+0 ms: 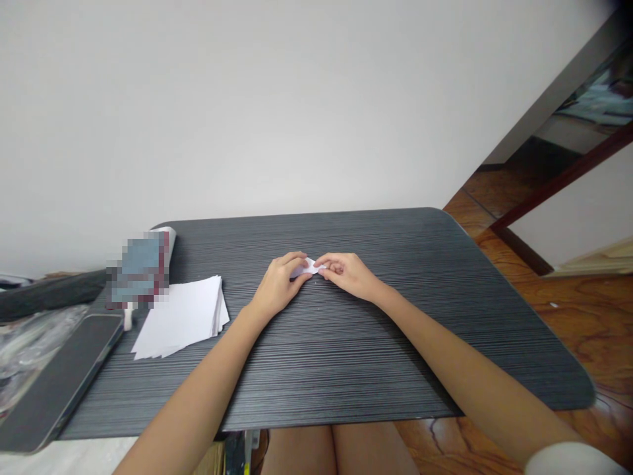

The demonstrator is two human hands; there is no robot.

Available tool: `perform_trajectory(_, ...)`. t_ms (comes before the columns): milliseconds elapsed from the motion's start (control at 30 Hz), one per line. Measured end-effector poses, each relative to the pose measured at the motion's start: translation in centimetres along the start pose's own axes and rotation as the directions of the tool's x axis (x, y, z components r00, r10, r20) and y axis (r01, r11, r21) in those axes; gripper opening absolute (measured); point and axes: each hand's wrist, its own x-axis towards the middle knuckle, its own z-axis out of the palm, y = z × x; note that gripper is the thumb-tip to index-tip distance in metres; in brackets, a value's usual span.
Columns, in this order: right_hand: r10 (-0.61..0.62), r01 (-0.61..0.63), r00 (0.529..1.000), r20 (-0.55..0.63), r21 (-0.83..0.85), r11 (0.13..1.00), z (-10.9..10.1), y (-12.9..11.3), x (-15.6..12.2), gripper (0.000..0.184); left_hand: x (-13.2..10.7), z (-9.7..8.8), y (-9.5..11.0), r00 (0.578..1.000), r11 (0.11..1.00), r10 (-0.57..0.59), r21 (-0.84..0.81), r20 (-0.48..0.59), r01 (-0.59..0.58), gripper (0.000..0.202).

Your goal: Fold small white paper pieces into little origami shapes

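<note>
A small folded piece of white paper [310, 268] lies on the dark striped table [376, 343], toward its far middle. My left hand [279, 284] curls over the paper's left side, fingers pinched on it. My right hand [346, 272] meets it from the right, fingertips closed on the paper's other end. Most of the paper is hidden between the two hands.
A stack of white paper sheets [184, 315] lies at the table's left. Behind it stands a blurred-out object [142, 269]. A dark flat device [59, 379] rests off the left edge. Wooden floor [568, 310] and a doorway lie to the right.
</note>
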Motion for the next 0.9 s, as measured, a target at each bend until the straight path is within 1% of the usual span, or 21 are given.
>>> perform_trajectory(67,-0.085,0.085,0.996,0.005,-0.162,0.983,-0.4,0.0,-0.1,0.017,0.0,0.1,-0.5,0.999,0.999,0.04,0.016,-0.009,-0.04,0.019)
perform_trajectory(133,-0.183,0.183,0.983,0.027,-0.263,0.947,-0.9,0.0,-0.3,0.018,0.1,0.1,-0.8,0.997,0.994,0.08,0.074,-0.009,-0.079,0.02)
perform_trajectory(233,-0.275,0.286,0.958,0.08,-0.308,0.907,-1.3,0.1,-0.3,0.018,0.1,0.1,-0.8,0.989,0.973,0.147,0.178,0.018,-0.148,0.021)
perform_trajectory(333,-0.321,0.343,0.939,0.12,-0.328,0.88,-1.4,0.3,-0.2,0.019,0.1,0.2,-0.5,0.976,0.934,0.214,0.283,0.047,-0.219,0.023)
perform_trajectory(467,-0.341,0.365,0.931,0.131,-0.352,0.862,-1.4,0.4,-0.2,0.018,0.3,0.3,-0.3,0.961,0.87,0.269,0.412,0.066,-0.271,0.025)
perform_trajectory(600,-0.351,0.371,0.928,0.121,-0.368,0.853,-1.3,0.5,-0.1,0.017,0.3,0.5,-0.3,0.951,0.832,0.307,0.472,0.046,-0.291,0.026)
perform_trajectory(767,-0.359,0.371,0.927,0.106,-0.377,0.849,-1.0,0.5,0.0,0.015,0.3,0.5,-0.3,0.949,0.836,0.315,0.47,0.011,-0.283,0.024)
perform_trajectory(900,-0.354,0.368,0.929,0.105,-0.366,0.855,-0.9,0.3,0.1,0.013,0.4,0.4,-0.2,0.956,0.857,0.292,0.438,0.018,-0.271,0.024)
